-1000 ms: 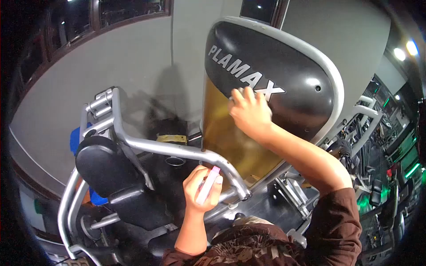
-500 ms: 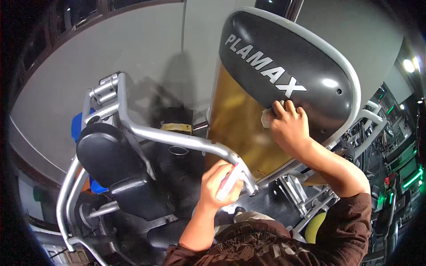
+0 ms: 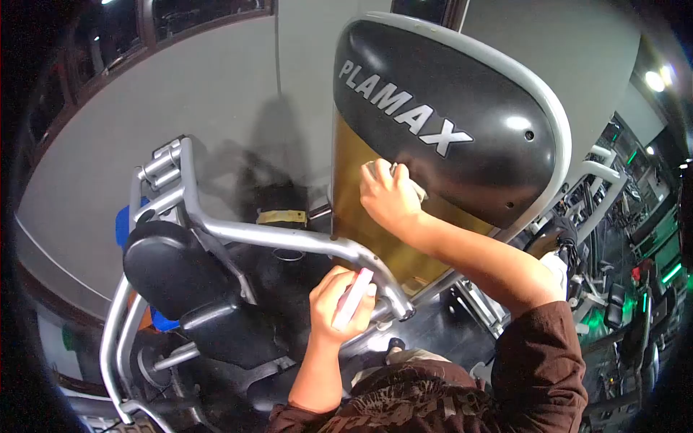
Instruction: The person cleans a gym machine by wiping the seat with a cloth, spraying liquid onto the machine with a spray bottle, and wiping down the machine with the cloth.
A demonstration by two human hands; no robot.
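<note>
My left hand (image 3: 337, 304) is closed around a small white and pink object (image 3: 353, 299), held upright beside the curved silver tube (image 3: 289, 236) of a gym machine. Against the machine's large cover, my right hand (image 3: 390, 189) presses a pale cloth (image 3: 419, 190), of which only a bit shows past the fingers. It rests near the border between the cover's black upper part (image 3: 491, 151) and its gold lower panel (image 3: 350, 173), below the PLAMAX lettering (image 3: 404, 108).
A black padded seat and backrest (image 3: 170, 267) stand at the left within silver tubes. A yellow label (image 3: 281, 216) lies low near the wall. More gym equipment (image 3: 592, 209) fills the right side.
Over the last second my right hand moved right along the cover, then back left, still on the cloth. My left hand keeps its hold on the white and pink object. The view shifted too.
</note>
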